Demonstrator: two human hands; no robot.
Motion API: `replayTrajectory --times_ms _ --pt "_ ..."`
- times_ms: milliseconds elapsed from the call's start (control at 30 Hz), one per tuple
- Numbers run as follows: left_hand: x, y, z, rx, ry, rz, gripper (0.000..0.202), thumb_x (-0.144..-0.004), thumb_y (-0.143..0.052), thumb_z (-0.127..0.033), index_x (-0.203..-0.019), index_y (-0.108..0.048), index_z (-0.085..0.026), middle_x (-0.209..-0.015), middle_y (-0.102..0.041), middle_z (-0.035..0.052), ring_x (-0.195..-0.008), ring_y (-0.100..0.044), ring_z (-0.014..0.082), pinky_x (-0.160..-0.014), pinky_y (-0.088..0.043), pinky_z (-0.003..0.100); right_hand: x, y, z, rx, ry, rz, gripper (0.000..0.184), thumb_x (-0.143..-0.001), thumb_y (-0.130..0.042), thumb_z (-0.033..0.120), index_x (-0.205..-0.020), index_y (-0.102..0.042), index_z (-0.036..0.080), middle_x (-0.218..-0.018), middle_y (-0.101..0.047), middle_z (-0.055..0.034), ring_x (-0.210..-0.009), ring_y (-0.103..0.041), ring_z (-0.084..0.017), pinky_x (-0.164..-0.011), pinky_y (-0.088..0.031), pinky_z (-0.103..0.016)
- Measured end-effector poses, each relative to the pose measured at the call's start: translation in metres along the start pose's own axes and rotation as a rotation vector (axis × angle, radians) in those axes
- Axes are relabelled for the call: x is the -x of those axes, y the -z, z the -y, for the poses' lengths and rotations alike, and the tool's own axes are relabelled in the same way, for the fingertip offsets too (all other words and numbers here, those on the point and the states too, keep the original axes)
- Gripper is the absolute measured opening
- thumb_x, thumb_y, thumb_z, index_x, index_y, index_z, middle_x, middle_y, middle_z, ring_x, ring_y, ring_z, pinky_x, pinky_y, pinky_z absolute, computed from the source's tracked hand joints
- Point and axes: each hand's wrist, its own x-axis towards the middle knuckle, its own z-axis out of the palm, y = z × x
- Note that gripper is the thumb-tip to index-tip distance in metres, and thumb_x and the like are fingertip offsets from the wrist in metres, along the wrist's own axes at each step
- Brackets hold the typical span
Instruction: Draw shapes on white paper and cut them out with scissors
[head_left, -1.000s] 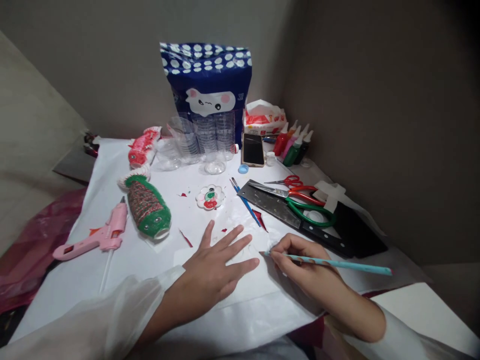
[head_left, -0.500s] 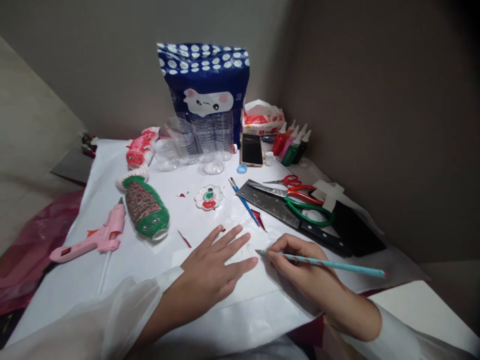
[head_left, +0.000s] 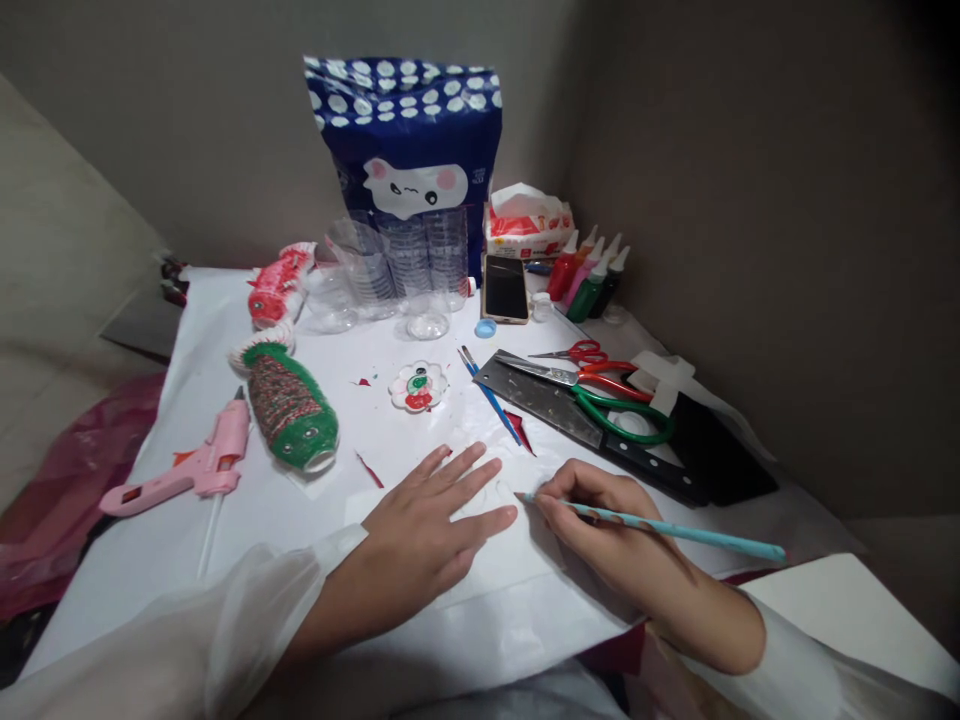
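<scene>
My left hand (head_left: 431,535) lies flat with its fingers spread on a sheet of white paper (head_left: 510,560), covering part of it. In my right hand (head_left: 600,525) is a light blue pencil (head_left: 697,535), gripped near its point. The pencil's tip meets the paper just right of my left fingertips, beside a faint curved line. Beyond my hands sits a small flower-shaped paint palette (head_left: 400,398) with red, green and black paint. Two blue paintbrushes (head_left: 495,405) lie right of the palette.
A green fish (head_left: 296,415), a red fish (head_left: 274,285) and a pink glue gun (head_left: 214,455) lie left. Right are a cleaver (head_left: 540,400), green-handled scissors (head_left: 622,425) and red scissors (head_left: 589,350). Behind stand clear plastic cups (head_left: 409,260), a phone (head_left: 505,290) and paint bottles (head_left: 587,295).
My right hand and the pencil have shifted very slightly to the right, with the tip still at the paper. The left hand stays in place. The view has tilted a little.
</scene>
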Motion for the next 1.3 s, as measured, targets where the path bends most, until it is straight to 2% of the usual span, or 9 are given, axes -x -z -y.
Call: replayTrajectory --times_ms 367,700,967,1200,1300 --pt "-0.0002 0.0029 -0.0025 0.018 0.021 -0.018 0.042 -0.095 -0.053 -0.015 -0.132 -0.058 -0.033 -0.155 -0.043 0.0044 -0.148 -0.027 0.0244 -0.119 -0.027 0.049 0.0002 0.0016 -0.0015 0.037 0.003 -0.020 0.014 -0.080 -0.056 0.019 -0.066 -0.053 0.021 -0.062 -0.056 0.0025 -0.058 -0.049 -0.014 -0.054 -0.038 -0.025" --pt "-0.0006 0.0031 -0.0030 0.027 0.021 -0.008 0.040 -0.095 -0.052 -0.015 -0.132 -0.059 -0.031 -0.154 -0.043 0.0066 -0.148 -0.027 0.0255 -0.118 -0.029 0.052 0.0034 0.0041 -0.0057 0.049 0.015 0.031 0.015 -0.078 -0.052 0.014 -0.067 -0.048 0.022 -0.063 -0.053 0.0041 -0.060 -0.048 -0.013 -0.056 -0.037 -0.024" --pt "-0.0013 0.0055 -0.0053 0.037 0.025 0.012 0.045 -0.093 -0.053 -0.011 -0.133 -0.058 -0.031 -0.155 -0.043 0.0055 -0.148 -0.026 0.0268 -0.117 -0.029 0.054 0.0025 0.0043 -0.0036 -0.065 -0.123 -0.013 0.013 -0.074 -0.055 0.021 -0.062 -0.050 0.022 -0.057 -0.055 0.0023 -0.054 -0.047 -0.014 -0.051 -0.037 -0.025" --pt "-0.0008 0.0049 -0.0050 0.021 0.024 0.024 0.045 -0.095 -0.049 -0.011 -0.134 -0.056 -0.030 -0.156 -0.041 0.0057 -0.148 -0.024 0.0267 -0.117 -0.028 0.055 0.0038 0.0040 -0.0060 0.014 -0.017 0.002 0.013 -0.077 -0.054 0.019 -0.065 -0.052 0.022 -0.061 -0.056 0.0022 -0.058 -0.049 -0.015 -0.054 -0.038 -0.025" --pt "-0.0006 0.0045 -0.0049 0.017 0.025 0.023 0.044 -0.095 -0.049 -0.012 -0.134 -0.056 -0.030 -0.156 -0.041 0.0047 -0.149 -0.024 0.0265 -0.117 -0.027 0.055 0.0036 0.0050 -0.0070 0.012 -0.016 0.039 0.011 -0.076 -0.054 0.018 -0.066 -0.052 0.022 -0.060 -0.054 0.0028 -0.057 -0.047 -0.014 -0.052 -0.037 -0.025"
